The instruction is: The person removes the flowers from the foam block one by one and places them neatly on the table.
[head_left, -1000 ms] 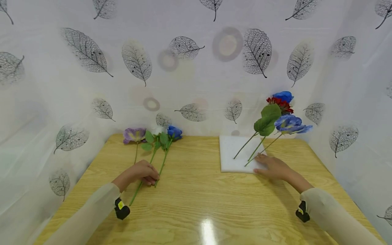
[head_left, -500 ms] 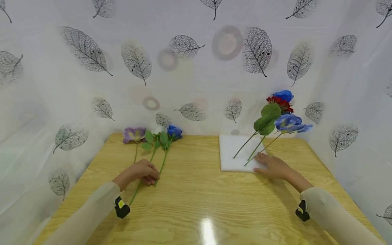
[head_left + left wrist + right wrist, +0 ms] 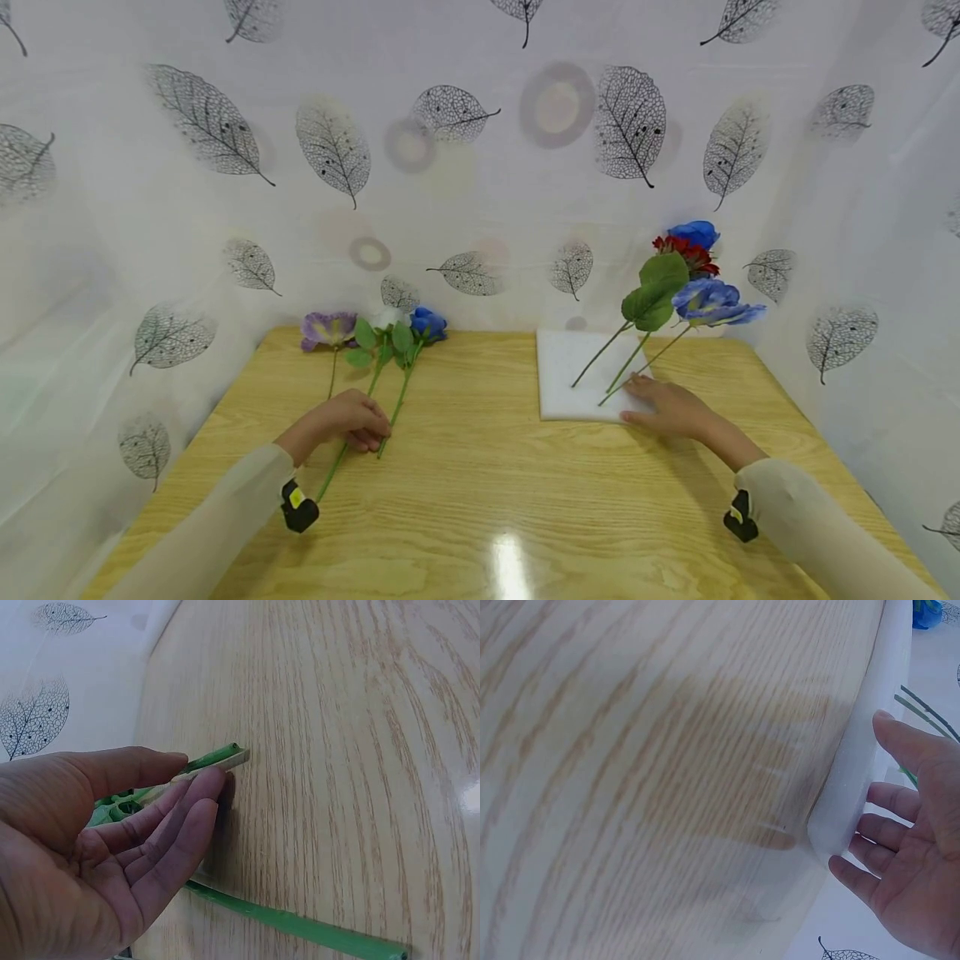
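Observation:
My left hand (image 3: 348,421) pinches the lower stem of a blue artificial rose (image 3: 427,323) between thumb and fingers, near its cut end. Under that hand runs the longer green stem of a white rose (image 3: 388,318), and a purple flower (image 3: 328,330) lies to its left. On the right, a white foam block (image 3: 562,392) bears upright, leaning stems with a blue rose (image 3: 693,236), a red flower (image 3: 686,257) and a blue-violet flower (image 3: 712,304). My right hand (image 3: 667,408) rests at the block's right front corner, fingers extended along its side in the right wrist view (image 3: 922,847).
Both hands work over a wood-grain table (image 3: 465,483). A pale curtain (image 3: 480,208) printed with dark leaves hangs behind it and along both sides. The leaning flowers rise above the right hand, in front of the curtain.

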`<state>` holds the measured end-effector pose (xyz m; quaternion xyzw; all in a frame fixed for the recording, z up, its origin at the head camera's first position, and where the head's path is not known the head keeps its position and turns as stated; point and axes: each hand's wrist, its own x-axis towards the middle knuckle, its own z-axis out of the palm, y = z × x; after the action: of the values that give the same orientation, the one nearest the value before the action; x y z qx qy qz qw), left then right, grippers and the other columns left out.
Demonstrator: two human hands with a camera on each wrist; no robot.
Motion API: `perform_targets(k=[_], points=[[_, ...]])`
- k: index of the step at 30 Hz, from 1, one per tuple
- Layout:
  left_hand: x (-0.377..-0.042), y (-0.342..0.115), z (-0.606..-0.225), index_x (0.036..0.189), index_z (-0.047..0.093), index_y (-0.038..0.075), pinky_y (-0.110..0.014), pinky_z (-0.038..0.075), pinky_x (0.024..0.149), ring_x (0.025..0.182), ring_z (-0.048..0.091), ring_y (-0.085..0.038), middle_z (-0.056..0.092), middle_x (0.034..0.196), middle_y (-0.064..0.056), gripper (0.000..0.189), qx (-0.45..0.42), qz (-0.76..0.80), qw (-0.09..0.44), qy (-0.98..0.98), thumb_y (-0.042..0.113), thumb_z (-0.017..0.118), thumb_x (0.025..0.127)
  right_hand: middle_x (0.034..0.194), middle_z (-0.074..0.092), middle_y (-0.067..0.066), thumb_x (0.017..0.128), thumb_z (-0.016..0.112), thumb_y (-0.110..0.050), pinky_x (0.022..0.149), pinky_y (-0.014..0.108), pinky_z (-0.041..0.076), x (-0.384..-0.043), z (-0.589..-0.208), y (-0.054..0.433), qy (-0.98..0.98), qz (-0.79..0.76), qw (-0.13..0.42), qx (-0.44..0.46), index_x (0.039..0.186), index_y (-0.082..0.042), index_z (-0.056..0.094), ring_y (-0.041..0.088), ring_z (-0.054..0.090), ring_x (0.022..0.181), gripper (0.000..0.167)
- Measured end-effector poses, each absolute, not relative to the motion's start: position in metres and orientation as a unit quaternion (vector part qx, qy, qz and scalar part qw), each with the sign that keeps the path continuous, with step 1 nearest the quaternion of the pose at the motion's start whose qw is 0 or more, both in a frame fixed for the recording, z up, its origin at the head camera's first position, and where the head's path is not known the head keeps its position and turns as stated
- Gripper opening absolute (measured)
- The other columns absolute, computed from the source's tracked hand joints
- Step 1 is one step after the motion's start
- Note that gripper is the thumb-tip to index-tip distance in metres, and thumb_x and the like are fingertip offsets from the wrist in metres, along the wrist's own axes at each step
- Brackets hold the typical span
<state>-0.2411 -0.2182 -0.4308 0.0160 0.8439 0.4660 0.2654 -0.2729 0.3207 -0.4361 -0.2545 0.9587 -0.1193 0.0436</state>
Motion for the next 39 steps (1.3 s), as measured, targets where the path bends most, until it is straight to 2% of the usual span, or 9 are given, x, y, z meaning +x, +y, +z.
perform_targets(k=[6, 13, 17, 21, 26, 33, 39], points=[[-0.247, -0.216, -0.429, 0.105, 0.071, -0.009, -0.030, 0.060, 0.063, 0.066, 0.069, -0.012, 0.073, 0.075, -0.008, 0.020, 0.020, 0.463, 0.250, 0.850, 0.007, 0.066, 0.094, 0.151, 0.042, 0.036, 0.098, 0.066, -0.042, 0.107, 0.067, 0.040, -0.273, -0.437, 0.323, 0.960, -0.117, 0.045, -0.252, 0.143, 0.008, 0.053, 0.056, 0.042, 0.137, 0.068], [-0.259, -0.205, -0.425, 0.103, 0.070, -0.009, -0.030, 0.061, 0.066, 0.066, 0.067, -0.011, 0.071, 0.074, -0.004, 0.019, 0.034, 0.467, 0.232, 0.852, 0.006, 0.065, 0.092, 0.151, 0.042, 0.036, 0.098, 0.066, -0.043, 0.107, 0.067, 0.041, -0.275, -0.439, 0.326, 0.960, -0.117, 0.043, -0.252, 0.143, 0.007, 0.053, 0.056, 0.043, 0.137, 0.069], [-0.265, -0.194, -0.419, 0.104, 0.071, -0.007, -0.032, 0.063, 0.069, 0.069, 0.070, -0.012, 0.075, 0.080, -0.008, 0.021, 0.036, 0.458, 0.220, 0.861, 0.009, 0.068, 0.091, 0.151, 0.042, 0.036, 0.098, 0.066, -0.042, 0.107, 0.067, 0.041, -0.274, -0.439, 0.327, 0.960, -0.118, 0.039, -0.252, 0.143, 0.007, 0.053, 0.056, 0.043, 0.137, 0.068], [-0.270, -0.179, -0.412, 0.111, 0.071, -0.007, -0.033, 0.063, 0.074, 0.075, 0.072, -0.013, 0.076, 0.092, -0.013, 0.026, 0.049, 0.449, 0.219, 0.865, 0.011, 0.067, 0.092, 0.150, 0.043, 0.036, 0.097, 0.066, -0.042, 0.107, 0.067, 0.041, -0.274, -0.438, 0.327, 0.959, -0.119, 0.036, -0.254, 0.143, 0.007, 0.053, 0.056, 0.044, 0.137, 0.068], [-0.281, -0.151, -0.411, 0.117, 0.067, -0.008, -0.036, 0.064, 0.075, 0.074, 0.072, -0.013, 0.076, 0.097, -0.018, 0.029, 0.067, 0.461, 0.216, 0.858, 0.010, 0.068, 0.094, 0.150, 0.043, 0.036, 0.097, 0.066, -0.043, 0.107, 0.067, 0.041, -0.275, -0.438, 0.326, 0.959, -0.120, 0.035, -0.256, 0.143, 0.007, 0.053, 0.055, 0.043, 0.137, 0.069], [-0.296, -0.099, -0.413, 0.124, 0.063, -0.009, -0.045, 0.062, 0.086, 0.084, 0.074, -0.023, 0.073, 0.108, -0.025, 0.035, 0.104, 0.500, 0.204, 0.835, 0.010, 0.068, 0.095, 0.151, 0.043, 0.035, 0.098, 0.066, -0.043, 0.107, 0.068, 0.040, -0.276, -0.440, 0.328, 0.959, -0.121, 0.034, -0.253, 0.143, 0.007, 0.053, 0.055, 0.043, 0.137, 0.068], [-0.302, -0.054, -0.416, 0.125, 0.064, -0.007, -0.048, 0.060, 0.092, 0.099, 0.073, -0.034, 0.073, 0.110, -0.019, 0.036, 0.138, 0.539, 0.176, 0.812, 0.013, 0.069, 0.096, 0.151, 0.043, 0.035, 0.098, 0.065, -0.043, 0.108, 0.067, 0.040, -0.277, -0.443, 0.327, 0.959, -0.121, 0.037, -0.254, 0.143, 0.007, 0.053, 0.055, 0.043, 0.138, 0.068]])
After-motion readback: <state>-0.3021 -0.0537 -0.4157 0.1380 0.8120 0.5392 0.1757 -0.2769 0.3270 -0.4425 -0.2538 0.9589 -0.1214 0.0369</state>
